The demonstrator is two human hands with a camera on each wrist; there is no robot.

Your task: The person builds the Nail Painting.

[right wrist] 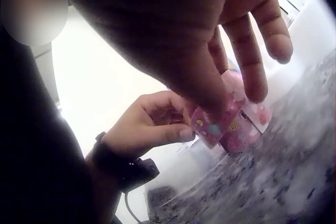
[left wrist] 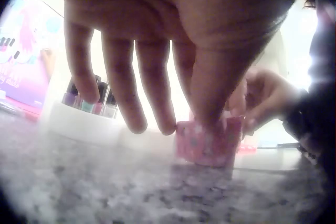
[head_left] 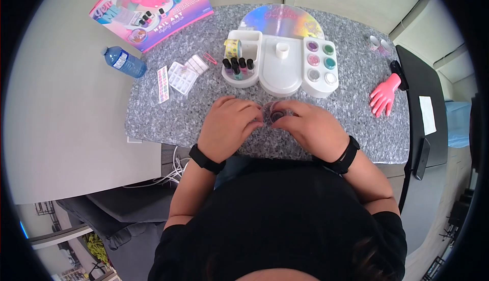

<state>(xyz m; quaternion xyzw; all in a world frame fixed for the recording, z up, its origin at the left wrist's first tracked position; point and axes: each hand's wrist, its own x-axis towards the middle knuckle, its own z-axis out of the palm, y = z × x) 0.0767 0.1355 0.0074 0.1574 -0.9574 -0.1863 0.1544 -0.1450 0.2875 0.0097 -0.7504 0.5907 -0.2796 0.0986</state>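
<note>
A small roll of pink patterned tape (right wrist: 239,134) is between the two hands at the front of the table. My right hand (head_left: 313,128) grips its right side with thumb and index finger, the other fingers spread beyond it. My left hand (head_left: 232,123) pinches at its left side, with thumb and index finger at the edge of the tape. In the left wrist view, the roll (left wrist: 202,142) stands close over the speckled tabletop, partly covered by the left thumb. Colourful little prints show on its pink surface in the right wrist view.
Beyond the hands stands a white nail station (head_left: 280,77) with several polish bottles (head_left: 238,67), a yellow tape roll (head_left: 233,48) and glitter pots (head_left: 313,60). Left are a water bottle (head_left: 125,62), sticker sheets (head_left: 163,84) and a box (head_left: 153,11). A pink model hand (head_left: 385,95) lies right.
</note>
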